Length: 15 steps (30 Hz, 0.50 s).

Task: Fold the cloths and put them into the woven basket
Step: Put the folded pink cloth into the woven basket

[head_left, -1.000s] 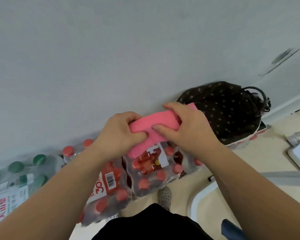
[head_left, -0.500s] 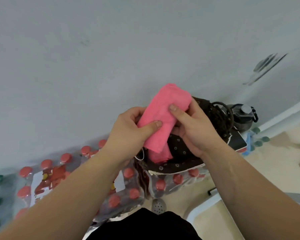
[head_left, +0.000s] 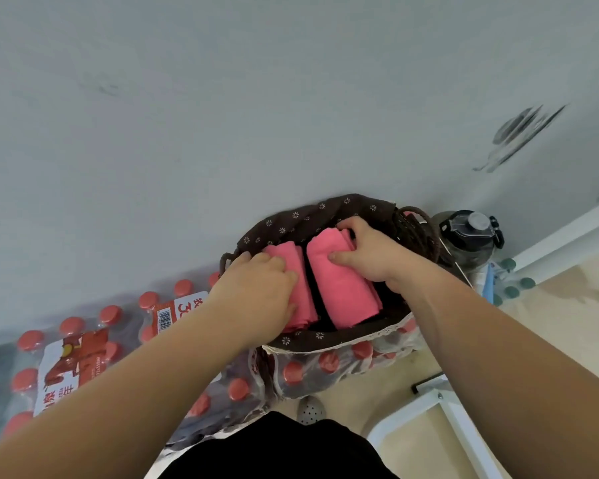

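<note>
Partly, right hand (head_left: 367,252) hides its gripped cloth (head_left: 341,288).

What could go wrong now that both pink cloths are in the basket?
1. The basket appears to sit on a wrapped pack of bottles, an uneven base; pressing down with the left hand and right hand might tip it.
2. The right hand grips the right cloth; pulling away could drag its fold loose.
3. The water jug stands close beside the basket and might get knocked.

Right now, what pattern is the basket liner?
Basket liner: dark brown with small white flowers, best in the head view.
</note>
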Each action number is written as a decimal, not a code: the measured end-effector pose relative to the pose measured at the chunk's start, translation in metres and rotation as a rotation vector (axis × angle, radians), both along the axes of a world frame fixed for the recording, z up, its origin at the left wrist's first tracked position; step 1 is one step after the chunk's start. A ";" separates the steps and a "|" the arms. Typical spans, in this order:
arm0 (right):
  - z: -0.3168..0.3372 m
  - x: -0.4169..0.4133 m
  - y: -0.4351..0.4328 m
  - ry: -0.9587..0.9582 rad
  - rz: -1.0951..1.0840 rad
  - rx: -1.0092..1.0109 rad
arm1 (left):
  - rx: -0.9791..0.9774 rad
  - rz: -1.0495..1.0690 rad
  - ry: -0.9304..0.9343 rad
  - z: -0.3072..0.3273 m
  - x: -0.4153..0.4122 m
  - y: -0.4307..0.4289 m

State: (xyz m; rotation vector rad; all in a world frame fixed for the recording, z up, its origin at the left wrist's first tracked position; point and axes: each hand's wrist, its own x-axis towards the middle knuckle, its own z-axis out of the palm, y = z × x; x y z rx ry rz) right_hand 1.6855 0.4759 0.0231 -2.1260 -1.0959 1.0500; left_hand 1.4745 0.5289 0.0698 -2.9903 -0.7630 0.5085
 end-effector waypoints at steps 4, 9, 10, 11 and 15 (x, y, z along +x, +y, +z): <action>-0.022 -0.006 0.012 0.109 -0.057 -0.025 | -0.005 -0.004 0.125 -0.013 0.007 0.001; -0.035 -0.013 0.017 0.094 -0.095 0.030 | -0.045 0.040 0.174 -0.031 0.025 0.004; -0.036 -0.014 0.017 0.007 -0.079 0.030 | -0.052 0.062 0.171 -0.036 0.028 0.005; -0.037 -0.015 0.017 -0.088 -0.053 0.031 | -0.061 0.087 0.174 -0.041 0.030 0.005; -0.025 -0.021 0.004 -0.588 0.170 0.084 | -0.092 0.170 0.202 -0.059 0.035 0.004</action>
